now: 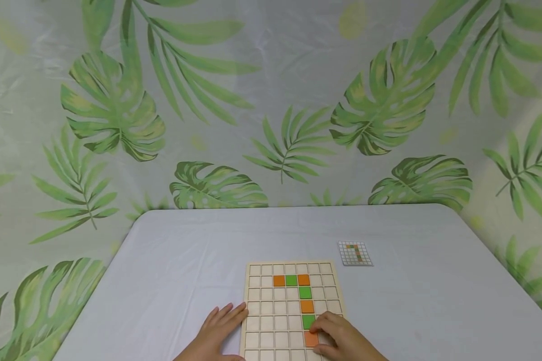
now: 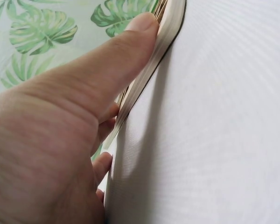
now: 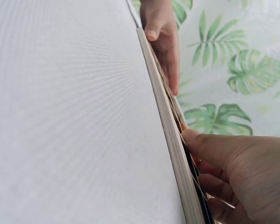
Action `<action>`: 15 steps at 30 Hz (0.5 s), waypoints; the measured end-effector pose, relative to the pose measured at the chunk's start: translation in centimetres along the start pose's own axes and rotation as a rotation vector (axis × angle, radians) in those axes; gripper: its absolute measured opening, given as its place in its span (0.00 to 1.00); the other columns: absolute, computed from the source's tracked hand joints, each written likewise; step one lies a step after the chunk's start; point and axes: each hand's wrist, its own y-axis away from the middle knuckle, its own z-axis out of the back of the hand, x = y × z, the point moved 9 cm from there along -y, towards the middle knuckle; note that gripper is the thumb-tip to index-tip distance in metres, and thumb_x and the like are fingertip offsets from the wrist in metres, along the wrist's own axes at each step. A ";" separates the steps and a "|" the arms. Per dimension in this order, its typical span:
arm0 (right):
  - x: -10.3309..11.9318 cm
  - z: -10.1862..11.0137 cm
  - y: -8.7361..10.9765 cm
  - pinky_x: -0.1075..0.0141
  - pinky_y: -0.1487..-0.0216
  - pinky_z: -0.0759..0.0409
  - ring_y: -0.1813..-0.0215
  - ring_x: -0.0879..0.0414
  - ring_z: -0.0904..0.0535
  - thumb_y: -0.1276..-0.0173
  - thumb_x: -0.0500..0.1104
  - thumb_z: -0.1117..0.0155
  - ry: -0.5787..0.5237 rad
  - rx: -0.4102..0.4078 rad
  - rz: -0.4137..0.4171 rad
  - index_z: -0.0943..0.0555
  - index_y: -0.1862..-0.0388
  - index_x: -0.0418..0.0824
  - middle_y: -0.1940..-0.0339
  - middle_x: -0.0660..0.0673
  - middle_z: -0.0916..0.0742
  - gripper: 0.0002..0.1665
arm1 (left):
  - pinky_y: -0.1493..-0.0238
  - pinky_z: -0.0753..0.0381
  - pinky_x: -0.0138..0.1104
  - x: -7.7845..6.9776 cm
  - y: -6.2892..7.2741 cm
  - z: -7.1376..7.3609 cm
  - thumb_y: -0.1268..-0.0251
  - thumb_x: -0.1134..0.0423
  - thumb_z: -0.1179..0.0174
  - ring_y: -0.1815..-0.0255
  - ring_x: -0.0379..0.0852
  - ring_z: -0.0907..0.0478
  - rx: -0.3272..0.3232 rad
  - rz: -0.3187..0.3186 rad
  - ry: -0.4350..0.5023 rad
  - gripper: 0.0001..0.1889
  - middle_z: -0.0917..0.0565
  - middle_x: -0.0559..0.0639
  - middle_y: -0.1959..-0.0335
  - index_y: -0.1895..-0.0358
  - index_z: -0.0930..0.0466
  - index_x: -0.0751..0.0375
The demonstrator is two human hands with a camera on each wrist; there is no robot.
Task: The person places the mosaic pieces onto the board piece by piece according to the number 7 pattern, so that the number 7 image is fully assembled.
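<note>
A pale wooden grid board (image 1: 267, 324) lies on the table. Orange and green square tiles sit in its cells: a short row at the top, then a column running down from the row's right end. My right hand (image 1: 345, 338) has thumb and forefinger curled at the lowest orange tile (image 1: 310, 340), pinching at its edges. Just above that tile is a green tile (image 1: 308, 321). My left hand (image 1: 220, 326) rests with fairly straight fingers against the board's left edge. In the left wrist view, the thumb touches the board's side (image 2: 147, 70).
A small printed pattern card (image 1: 355, 253) lies beyond the board to the right, showing a similar coloured figure on a grid. White cloth covers the table (image 1: 171, 260). Behind it hangs a leaf-patterned curtain (image 1: 298, 75).
</note>
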 end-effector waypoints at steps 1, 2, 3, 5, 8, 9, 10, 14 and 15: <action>0.0 0.0 0.0 0.67 0.60 0.26 0.58 0.62 0.28 0.39 0.51 0.40 0.002 -0.002 0.000 0.23 0.59 0.47 0.59 0.57 0.23 0.13 | 0.42 0.71 0.30 0.0 0.0 0.0 0.52 0.32 0.48 0.41 0.65 0.39 0.003 0.002 0.003 0.45 0.34 0.57 0.37 0.37 0.36 0.64; 0.0 0.0 0.0 0.67 0.60 0.26 0.58 0.61 0.28 0.39 0.51 0.40 0.004 -0.004 0.000 0.23 0.59 0.47 0.59 0.57 0.23 0.13 | 0.42 0.71 0.30 0.0 0.0 0.0 0.53 0.32 0.47 0.41 0.65 0.39 0.002 0.001 0.005 0.45 0.34 0.57 0.37 0.37 0.35 0.64; 0.0 0.0 0.0 0.67 0.59 0.26 0.58 0.61 0.28 0.40 0.51 0.39 0.005 -0.004 0.000 0.24 0.59 0.47 0.59 0.57 0.23 0.13 | 0.42 0.71 0.30 -0.1 0.0 0.0 0.53 0.32 0.47 0.41 0.65 0.39 0.002 0.001 0.007 0.45 0.34 0.57 0.37 0.37 0.35 0.64; 0.0 0.0 0.0 0.67 0.59 0.26 0.58 0.61 0.28 0.40 0.51 0.39 0.000 0.004 -0.009 0.24 0.59 0.46 0.58 0.57 0.23 0.14 | 0.42 0.72 0.29 -0.1 -0.1 0.0 0.53 0.33 0.46 0.41 0.65 0.39 0.004 0.000 0.004 0.45 0.34 0.57 0.37 0.37 0.35 0.64; 0.0 0.1 0.0 0.68 0.57 0.26 0.56 0.63 0.28 0.40 0.51 0.38 -0.022 0.020 -0.038 0.24 0.57 0.45 0.57 0.57 0.24 0.16 | 0.42 0.72 0.28 -0.1 -0.1 0.0 0.53 0.33 0.46 0.41 0.65 0.39 0.012 0.003 0.005 0.45 0.34 0.57 0.37 0.37 0.36 0.64; 0.0 0.3 0.0 0.68 0.57 0.27 0.56 0.63 0.29 0.40 0.51 0.38 -0.031 0.021 -0.048 0.25 0.56 0.44 0.56 0.57 0.25 0.16 | 0.42 0.71 0.30 -0.1 -0.1 0.0 0.53 0.33 0.46 0.41 0.65 0.39 0.016 0.006 0.003 0.45 0.34 0.57 0.37 0.37 0.36 0.64; 0.1 0.5 0.0 0.68 0.57 0.27 0.57 0.63 0.29 0.40 0.50 0.38 -0.029 0.014 -0.047 0.25 0.56 0.43 0.56 0.56 0.25 0.17 | 0.42 0.69 0.32 0.0 -0.1 0.0 0.53 0.33 0.46 0.41 0.65 0.39 0.024 0.012 0.004 0.45 0.34 0.57 0.37 0.37 0.36 0.64; 0.8 2.1 0.1 0.66 0.58 0.25 0.57 0.60 0.27 0.38 0.49 0.40 0.019 -0.045 -0.065 0.26 0.52 0.40 0.54 0.53 0.24 0.19 | 0.42 0.55 0.48 -0.1 -0.2 0.0 0.51 0.34 0.46 0.40 0.64 0.39 0.068 0.041 0.008 0.43 0.35 0.58 0.37 0.37 0.36 0.64; 0.8 2.6 0.1 0.64 0.57 0.25 0.56 0.59 0.27 0.38 0.49 0.40 0.058 -0.065 -0.084 0.26 0.50 0.40 0.53 0.53 0.24 0.20 | 0.44 0.51 0.52 -0.2 -0.1 0.2 0.50 0.35 0.46 0.40 0.65 0.39 0.078 0.047 0.012 0.43 0.35 0.58 0.37 0.37 0.36 0.64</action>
